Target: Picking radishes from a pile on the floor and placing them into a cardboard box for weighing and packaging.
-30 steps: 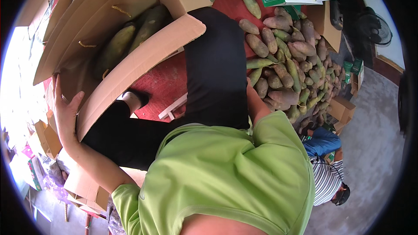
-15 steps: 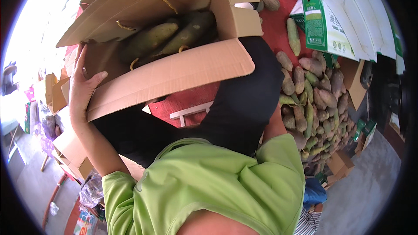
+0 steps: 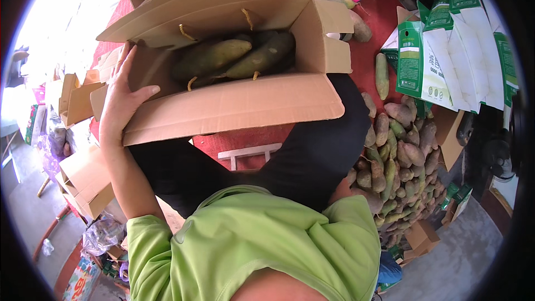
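An open cardboard box (image 3: 234,106) stands in front of my knees, its long near and far flaps spread outward. Inside lie several thick, long green root vegetables (image 3: 214,57) that look like radishes. Loops of yellow cord (image 3: 248,19) poke through the long sides. At the left end, my left hand (image 3: 125,92) grips the box edge, its long fingers along the end wall and its thumb over the near side. Beside my right knee my right forearm (image 3: 342,189) goes down out of sight; its hand is hidden by the leg and sleeve.
A large heap of brownish-pink and green roots (image 3: 409,150) lies to my right. Flattened green-and-white cartons (image 3: 440,61) lean beyond it. More cardboard boxes (image 3: 86,181) stand at the left. A pale low frame (image 3: 249,153) lies on the red mat (image 3: 217,139) between my legs.
The view has shifted, so the box appears farther right and more of its far side shows. My left hand keeps its place on the box end. The roots inside look unchanged.
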`<move>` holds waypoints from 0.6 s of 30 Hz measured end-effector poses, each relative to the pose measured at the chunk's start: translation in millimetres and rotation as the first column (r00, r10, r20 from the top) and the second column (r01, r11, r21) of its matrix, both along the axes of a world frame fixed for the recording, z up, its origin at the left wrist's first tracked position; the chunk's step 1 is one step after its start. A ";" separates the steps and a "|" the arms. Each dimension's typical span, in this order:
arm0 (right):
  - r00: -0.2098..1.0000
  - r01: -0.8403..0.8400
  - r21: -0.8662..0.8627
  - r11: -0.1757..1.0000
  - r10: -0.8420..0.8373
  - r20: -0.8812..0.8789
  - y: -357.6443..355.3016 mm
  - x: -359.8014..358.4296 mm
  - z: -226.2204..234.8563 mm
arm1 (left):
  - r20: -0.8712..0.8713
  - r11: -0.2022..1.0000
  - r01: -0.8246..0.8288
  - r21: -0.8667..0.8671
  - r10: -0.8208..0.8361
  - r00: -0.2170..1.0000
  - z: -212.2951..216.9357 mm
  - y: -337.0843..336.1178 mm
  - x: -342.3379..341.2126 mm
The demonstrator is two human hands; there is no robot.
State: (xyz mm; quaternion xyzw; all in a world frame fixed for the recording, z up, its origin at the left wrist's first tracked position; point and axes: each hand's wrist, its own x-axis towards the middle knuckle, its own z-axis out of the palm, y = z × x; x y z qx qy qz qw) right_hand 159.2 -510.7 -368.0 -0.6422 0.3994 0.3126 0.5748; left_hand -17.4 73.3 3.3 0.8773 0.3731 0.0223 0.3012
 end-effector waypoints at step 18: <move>0.309 -0.499 -0.443 0.745 0.631 0.712 171.9 111.5 322.2 | -0.055 0.966 0.171 0.194 -0.163 0.985 -6.4 6.0 -6.0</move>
